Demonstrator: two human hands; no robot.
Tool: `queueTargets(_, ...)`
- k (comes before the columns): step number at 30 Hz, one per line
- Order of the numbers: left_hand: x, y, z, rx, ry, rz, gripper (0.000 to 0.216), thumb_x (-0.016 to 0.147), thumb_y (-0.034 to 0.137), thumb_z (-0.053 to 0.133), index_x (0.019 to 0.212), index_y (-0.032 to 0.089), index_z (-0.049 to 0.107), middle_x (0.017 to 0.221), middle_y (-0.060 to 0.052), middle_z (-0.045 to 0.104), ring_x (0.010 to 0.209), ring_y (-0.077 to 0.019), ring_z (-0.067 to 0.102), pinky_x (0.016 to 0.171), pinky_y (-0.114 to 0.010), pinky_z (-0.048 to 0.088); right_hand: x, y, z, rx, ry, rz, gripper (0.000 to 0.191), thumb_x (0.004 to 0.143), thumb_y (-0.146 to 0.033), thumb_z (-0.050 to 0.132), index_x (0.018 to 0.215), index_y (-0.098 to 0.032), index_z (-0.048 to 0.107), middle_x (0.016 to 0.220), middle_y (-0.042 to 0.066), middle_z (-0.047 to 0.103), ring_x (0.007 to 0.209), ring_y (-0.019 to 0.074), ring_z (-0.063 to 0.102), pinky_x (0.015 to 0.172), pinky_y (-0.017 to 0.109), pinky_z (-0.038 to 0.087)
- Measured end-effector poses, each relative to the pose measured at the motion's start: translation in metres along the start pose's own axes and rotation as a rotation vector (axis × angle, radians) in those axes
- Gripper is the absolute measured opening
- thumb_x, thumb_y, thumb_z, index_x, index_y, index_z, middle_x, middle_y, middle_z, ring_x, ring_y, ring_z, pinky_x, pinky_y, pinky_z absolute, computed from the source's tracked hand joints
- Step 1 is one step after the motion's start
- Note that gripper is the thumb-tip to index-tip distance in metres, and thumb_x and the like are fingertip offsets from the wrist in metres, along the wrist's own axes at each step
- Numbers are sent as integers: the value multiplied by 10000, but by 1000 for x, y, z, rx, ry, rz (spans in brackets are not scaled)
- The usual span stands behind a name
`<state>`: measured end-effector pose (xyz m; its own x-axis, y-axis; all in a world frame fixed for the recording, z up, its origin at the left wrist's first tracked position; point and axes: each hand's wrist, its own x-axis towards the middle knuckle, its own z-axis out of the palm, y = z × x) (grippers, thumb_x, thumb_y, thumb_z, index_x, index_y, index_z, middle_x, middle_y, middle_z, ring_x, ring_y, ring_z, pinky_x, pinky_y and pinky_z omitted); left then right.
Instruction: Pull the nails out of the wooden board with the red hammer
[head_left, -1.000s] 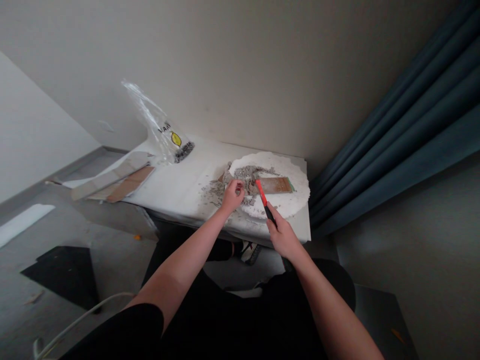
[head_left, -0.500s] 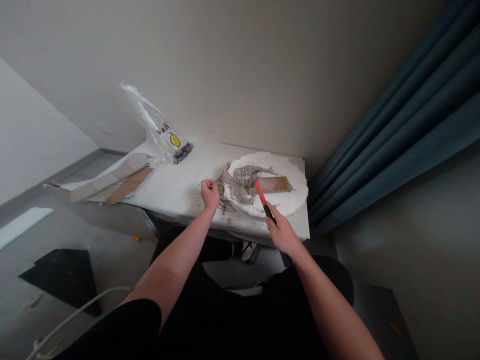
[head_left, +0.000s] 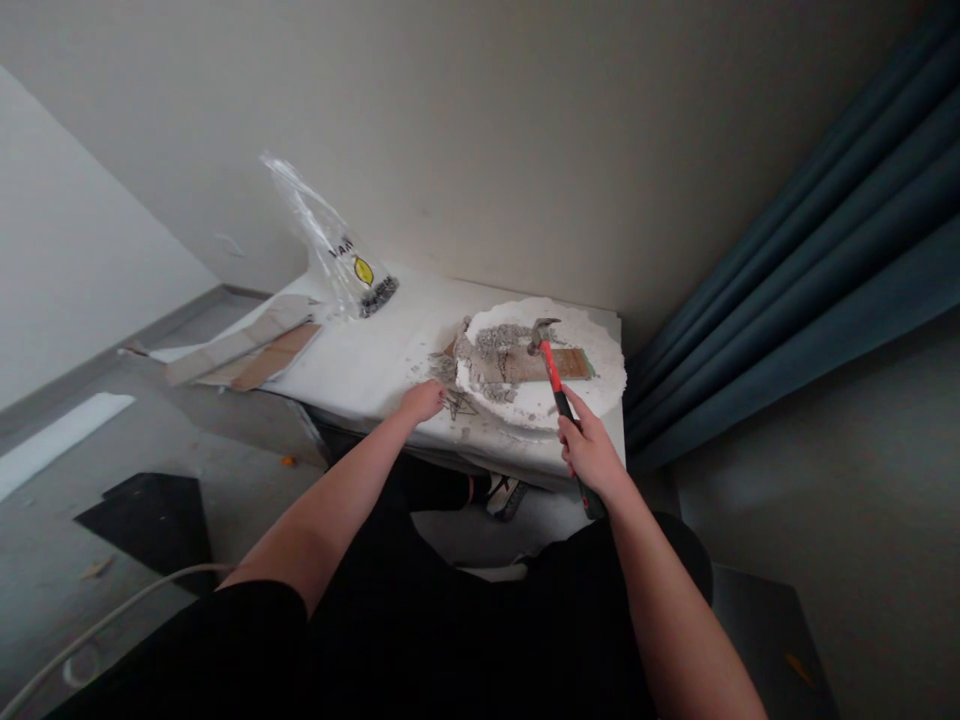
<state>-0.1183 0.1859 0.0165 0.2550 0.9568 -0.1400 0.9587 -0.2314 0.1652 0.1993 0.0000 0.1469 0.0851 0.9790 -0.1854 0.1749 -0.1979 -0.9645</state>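
"White slab (head_left: 536,396), grey crust (head_left: 499,340): what step are we at?"

"Hammer work, we judge. Our right hand (head_left: 590,450), at the slab's five o'clock, closes round the hammer (head_left: 553,370). Our left hand (head_left: 425,400), toward eight-thirty, curls; how tightly, or on what, we can't tell. Another stroke calls for keeping it clear."

"The slab?"

"Ragged-edged, at the table's (head_left: 360,365) three o'clock end, crusted toward ten."

Both forearms (head_left: 667,590) reach forward, left hand (head_left: 425,400) curled, right hand (head_left: 589,448) clenched.
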Motion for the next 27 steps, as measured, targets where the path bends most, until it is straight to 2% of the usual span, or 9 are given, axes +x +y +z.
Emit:
queueTargets(2,-2,-3,2,86,-36,76,251,818,132,589,987,203,760,1149,-113,734,1009,-267,704,849,-319,520,3,-1,-4,41,22,30,697,968,-305,499,1647,-272,343,681,-63,459,400,95,392,346,205,344)
queueTargets(6,-6,-7,3,196,-71,253,235,908,169,531,950,191,761,1140,-124,722,1033,-262,694,886,-325,516,14,4,-12,157,61,138,724,948,-268,478,1652,-254,306,658,-74,472,385,97,409,342,202,352)
queueTargets(10,-7,-11,3,220,-79,367,219,933,196,524,917,194,742,1119,-119,721,1047,-253,687,886,-315,515,23,10,-17,239,77,154,759,922,-264,501,1650,-265,285,643,-81,489,387,99,425,357,197,360)
queueTargets(13,-6,-16,4,153,-28,322,167,893,186,559,924,202,723,1057,-107,730,1008,-254,693,865,-318,518,24,10,-20,270,88,165,757,905,-263,521,1632,-266,313,630,-85,493,385,97,422,366,193,354)
queueTargets(16,-4,-15,2,-68,129,127,180,879,203,571,1007,213,697,953,-64,734,905,-223,694,839,-307,527,23,6,-20,308,92,178,745,900,-247,517,1620,-260,325,625,-82,504,389,96,423,372,187,341)
queueTargets(19,0,6,-9,-412,391,-35,336,878,213,572,1206,194,643,955,-46,733,844,-182,682,832,-292,547,22,3,-20,298,100,180,726,905,-234,507,1612,-248,340,634,-76,514,393,97,427,369,189,342)
queueTargets(21,3,32,-19,-600,513,14,337,898,249,573,1221,185,647,998,-62,736,879,-183,685,828,-297,559,22,3,-19,277,91,175,718,908,-242,513,1607,-249,350,643,-76,512,395,97,431,365,193,347)
queueTargets(24,11,77,-33,-764,474,177,188,900,302,615,1026,191,700,1035,-81,743,924,-206,695,798,-309,569,22,6,-19,250,75,166,727,906,-258,524,1611,-260,345,651,-81,501,394,97,434,362,195,347)
queueTargets(27,23,114,-38,-861,444,209,111,898,274,626,944,190,683,978,-68,747,902,-204,698,852,-335,572,22,10,-20,245,70,159,752,904,-270,530,1626,-272,318,659,-86,494,397,95,435,367,194,351)
